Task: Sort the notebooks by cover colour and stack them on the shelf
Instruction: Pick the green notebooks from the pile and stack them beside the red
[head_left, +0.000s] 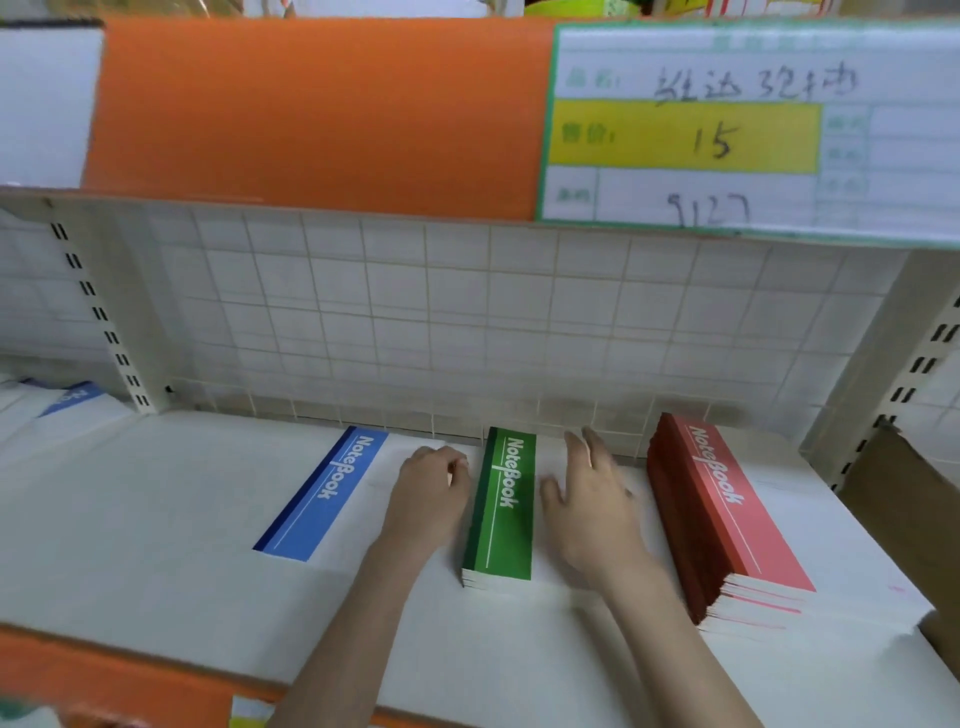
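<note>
The white shelf is carrying three colour piles side by side: the tall red stack sitting at the right, the green stack lying in the middle, low and only a few books deep, and the blue notebook lying flat at the left. The hands are flanking the green stack: the left hand is curling loosely at its spine edge, seemingly grasping nothing, while the right hand is lying released, fingers straight, over the white part of its cover. Squaring it well probably means pressing both sides evenly, keeping edges flush. Behind, a tiled wall is showing; above, an orange shelf edge is bearing a price label.
</note>
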